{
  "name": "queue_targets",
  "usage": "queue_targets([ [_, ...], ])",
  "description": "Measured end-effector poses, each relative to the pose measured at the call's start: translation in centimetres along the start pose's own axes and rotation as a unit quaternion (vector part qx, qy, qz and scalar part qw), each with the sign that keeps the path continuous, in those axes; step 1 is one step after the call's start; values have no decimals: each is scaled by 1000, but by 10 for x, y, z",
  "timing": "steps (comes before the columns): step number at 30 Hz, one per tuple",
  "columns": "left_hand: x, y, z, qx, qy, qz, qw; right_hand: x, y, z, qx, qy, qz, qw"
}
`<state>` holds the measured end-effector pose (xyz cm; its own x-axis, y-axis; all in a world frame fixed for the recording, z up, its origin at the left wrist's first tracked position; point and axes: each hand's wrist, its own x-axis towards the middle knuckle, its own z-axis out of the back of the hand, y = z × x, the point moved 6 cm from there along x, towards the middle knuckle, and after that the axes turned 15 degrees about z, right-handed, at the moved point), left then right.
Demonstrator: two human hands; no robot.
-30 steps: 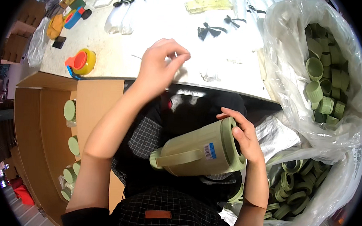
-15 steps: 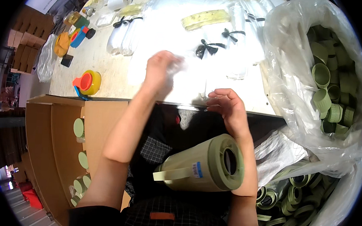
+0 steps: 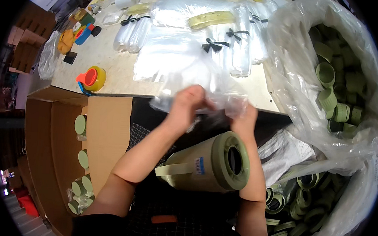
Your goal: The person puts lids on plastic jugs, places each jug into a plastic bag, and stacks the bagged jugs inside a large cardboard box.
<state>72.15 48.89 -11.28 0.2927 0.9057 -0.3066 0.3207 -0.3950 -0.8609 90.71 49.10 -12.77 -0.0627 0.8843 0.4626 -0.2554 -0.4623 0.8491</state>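
While hands (image 3: 215, 108) pinch crinkly clear bag (image 3: 191, 71), smooth green cylindrical jug (image 3: 210, 164) below

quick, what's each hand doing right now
Left hand: closed, pinching the clear plastic bag.
Right hand: gripping the same bag's edge.

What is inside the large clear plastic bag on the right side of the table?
The large clear bag holds many green ring-shaped caps, piled loosely. Those deeper in the pile, and the bag's bottom, are covered by folds and cannot be seen.

head cam | looks steeply down | close over table (image 3: 114, 77) edge
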Motion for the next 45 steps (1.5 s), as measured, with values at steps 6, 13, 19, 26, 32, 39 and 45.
queue_targets([
  [6,-18,3,2,314,53,16,948,-83,-69,78,450,-446,-342,694],
  [13,-100,-37,-38,408,42,-178,895,-188,6,28,633,-369,-175,658],
  [19,-211,25,67,479,-211,-119,844,-242,59,-26,-56,250,-70,964],
  [26,-284,53,107,563,-424,-293,646,-174,108,-149,336,326,-206,859],
  [32,-384,-3,203,437,-633,-139,624,-104,239,-221,287,450,196,823],
  [39,-570,102,443,157,-766,36,622,-141,215,-233,318,506,38,801],
  [45,-556,167,441,-64,-581,276,763,-180,105,-155,152,434,-154,874],
])
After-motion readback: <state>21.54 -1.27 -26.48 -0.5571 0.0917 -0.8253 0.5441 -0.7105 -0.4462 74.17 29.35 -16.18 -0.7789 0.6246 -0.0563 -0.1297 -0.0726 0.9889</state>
